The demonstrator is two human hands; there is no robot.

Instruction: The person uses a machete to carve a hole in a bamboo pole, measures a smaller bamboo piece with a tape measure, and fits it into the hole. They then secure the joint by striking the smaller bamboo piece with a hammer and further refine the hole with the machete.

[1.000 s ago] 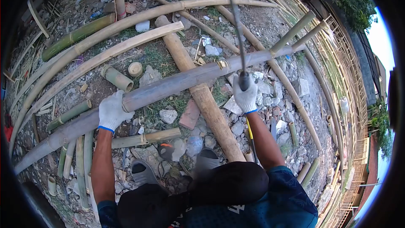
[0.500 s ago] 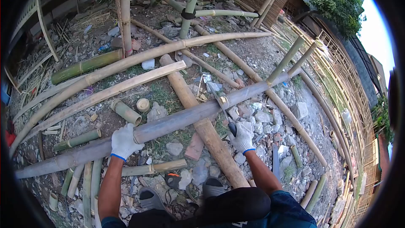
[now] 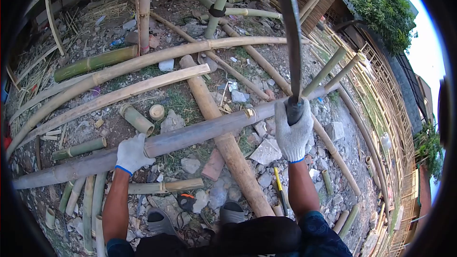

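A thick grey-brown bamboo pole (image 3: 204, 131) lies slanting across the ground, resting over a shorter tan pole (image 3: 238, 166). My left hand (image 3: 133, 153), in a white glove with a blue cuff, grips the thick pole on its left part. My right hand (image 3: 293, 131), gloved the same way, is wrapped round the dark handle of a machete (image 3: 293, 38), whose long blade points up and away. A pale cut notch (image 3: 249, 113) shows on the thick pole, left of my right hand.
A long curved pole (image 3: 166, 57) and a split strip (image 3: 119, 94) lie beyond. Short bamboo pieces (image 3: 136, 119), rubble (image 3: 266, 152) and a yellow-handled tool (image 3: 279, 183) are scattered around. Upright green posts (image 3: 221, 4) stand at the back, with stacked bamboo at the right.
My right hand has risen from beside the pole, moving up and to the right, and the blade has swung from the pole to upright. My left hand stays on the pole.
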